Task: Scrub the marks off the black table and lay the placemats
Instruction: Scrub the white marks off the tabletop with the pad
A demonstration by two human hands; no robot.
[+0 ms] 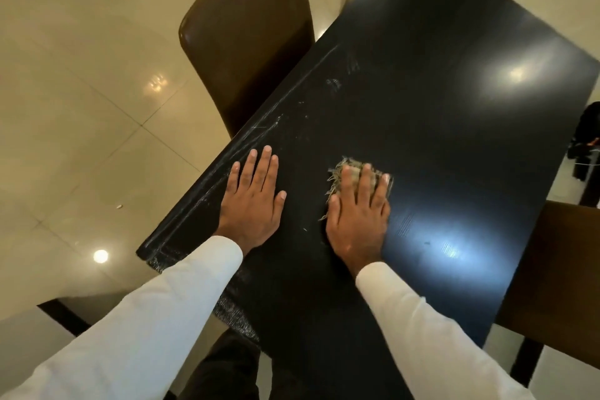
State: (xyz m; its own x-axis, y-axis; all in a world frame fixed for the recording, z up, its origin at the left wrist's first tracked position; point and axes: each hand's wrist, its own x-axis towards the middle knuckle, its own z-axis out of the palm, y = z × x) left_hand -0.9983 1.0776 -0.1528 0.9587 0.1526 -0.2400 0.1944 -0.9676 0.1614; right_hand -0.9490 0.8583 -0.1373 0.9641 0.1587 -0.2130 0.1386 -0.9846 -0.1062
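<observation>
Fingers [365,182] of my right hand [357,214] lie straight and slightly spread, pressing a frayed beige cloth [341,169] flat on the black table [454,107]. My left hand [251,201] rests palm-down near it, fingers spread, holding nothing. Pale scuff marks [334,83] streak the matte top along its left edge — mostly beyond both hands. A glossy brown chair [246,32] stands against that side on shiny cream tiles [81,75]; a brown wooden surface [558,263] sits at the right.

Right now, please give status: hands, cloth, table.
Left hand flat on black table. Right hand presses frayed cloth. White marks along edge beside brown chair. Path ahead open.
</observation>
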